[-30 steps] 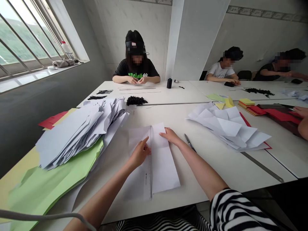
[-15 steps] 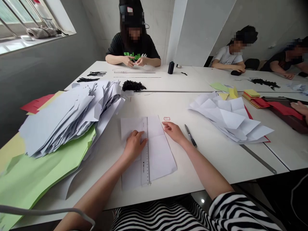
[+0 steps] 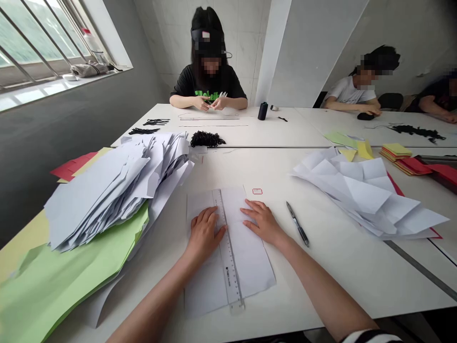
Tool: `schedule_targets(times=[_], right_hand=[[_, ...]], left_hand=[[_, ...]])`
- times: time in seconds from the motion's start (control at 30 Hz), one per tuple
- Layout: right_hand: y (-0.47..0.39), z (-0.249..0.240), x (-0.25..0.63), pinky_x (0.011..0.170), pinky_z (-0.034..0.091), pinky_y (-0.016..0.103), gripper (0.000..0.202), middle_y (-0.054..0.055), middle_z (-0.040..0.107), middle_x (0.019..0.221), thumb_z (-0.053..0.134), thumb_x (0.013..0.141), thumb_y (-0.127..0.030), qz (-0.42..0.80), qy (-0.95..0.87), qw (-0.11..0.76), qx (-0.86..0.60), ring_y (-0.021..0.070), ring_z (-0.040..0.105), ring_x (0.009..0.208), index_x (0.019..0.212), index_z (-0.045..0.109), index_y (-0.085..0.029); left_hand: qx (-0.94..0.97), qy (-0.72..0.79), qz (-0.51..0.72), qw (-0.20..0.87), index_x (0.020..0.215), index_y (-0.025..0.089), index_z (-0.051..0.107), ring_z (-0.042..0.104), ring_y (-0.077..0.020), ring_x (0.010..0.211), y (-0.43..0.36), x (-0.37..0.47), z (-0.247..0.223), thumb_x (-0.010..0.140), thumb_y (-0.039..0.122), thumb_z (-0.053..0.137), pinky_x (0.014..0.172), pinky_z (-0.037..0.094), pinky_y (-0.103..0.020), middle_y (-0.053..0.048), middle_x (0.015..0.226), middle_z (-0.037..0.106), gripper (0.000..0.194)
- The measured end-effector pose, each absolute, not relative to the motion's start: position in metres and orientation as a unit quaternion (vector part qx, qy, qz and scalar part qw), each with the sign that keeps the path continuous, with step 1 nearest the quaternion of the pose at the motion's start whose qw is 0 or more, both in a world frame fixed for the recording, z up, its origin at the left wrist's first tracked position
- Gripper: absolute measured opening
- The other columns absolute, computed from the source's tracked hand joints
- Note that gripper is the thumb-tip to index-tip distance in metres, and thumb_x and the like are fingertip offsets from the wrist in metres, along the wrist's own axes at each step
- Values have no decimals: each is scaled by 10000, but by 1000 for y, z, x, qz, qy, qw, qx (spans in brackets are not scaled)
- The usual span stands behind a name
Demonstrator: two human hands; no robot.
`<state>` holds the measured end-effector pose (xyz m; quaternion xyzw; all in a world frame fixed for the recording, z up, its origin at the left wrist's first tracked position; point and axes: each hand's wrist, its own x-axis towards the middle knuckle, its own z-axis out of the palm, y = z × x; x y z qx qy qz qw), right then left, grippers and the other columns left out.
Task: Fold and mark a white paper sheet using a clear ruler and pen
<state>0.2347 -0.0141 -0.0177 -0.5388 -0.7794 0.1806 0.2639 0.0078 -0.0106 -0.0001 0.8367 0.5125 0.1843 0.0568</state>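
A clear plastic ruler lies lengthwise across a sheet of white paper with a crease across it. My left hand rests on the paper at the ruler's left side, fingers spread, the fingertips and thumb reaching onto the ruler. At the sheet's right edge, my right hand lies with fingers stretched out over the paper and holds nothing. A black and clear pen lies on the table just right of my right hand.
On the left stands a tall pile of white paper over green sheets. Folded white paper lies at the right, by a grey metal strip. Across the table sits a person near a black thread spool and a black cord bundle.
My right hand has moved left onto the paper's edge and its fingers have spread. The ruler now lies more slanted, its near end turned right. The whole view has shifted.
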Motion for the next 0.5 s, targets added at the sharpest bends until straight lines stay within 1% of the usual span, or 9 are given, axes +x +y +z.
schedule_targets(times=[0.13,0.27,0.37,0.5], right_hand=[[-15,-16,234,976,345,440,387,16,378,1388,479,854,-385,142,-791,229,-549,240,318,1240,1223,520,-275],[-14,-16,235,964,360,438,385,16,382,1385,471,858,-390,127,-794,219,-553,238,328,1232,1223,519,-276],[-14,-16,237,966,358,439,390,19,382,1385,476,855,-391,121,-797,214,-552,239,330,1229,1224,519,-270],[-13,-17,239,970,354,434,384,13,385,1383,470,859,-392,118,-797,214,-553,235,329,1227,1218,525,-267]], left_hand=[[838,515,172,53,1062,208,504,388,-252,1210,-9,8,2,863,368,420,910,358,-429,-74,1296,476,269],[841,519,143,57,1163,235,483,366,-242,1231,-9,8,6,874,329,380,939,334,-438,-44,1341,438,321],[852,507,112,65,1237,250,439,325,-246,1259,-8,6,8,844,344,419,954,316,-443,-22,1387,381,404],[861,495,90,72,1291,264,387,307,-254,1271,-8,2,10,819,412,451,964,285,-463,-17,1412,342,498]])
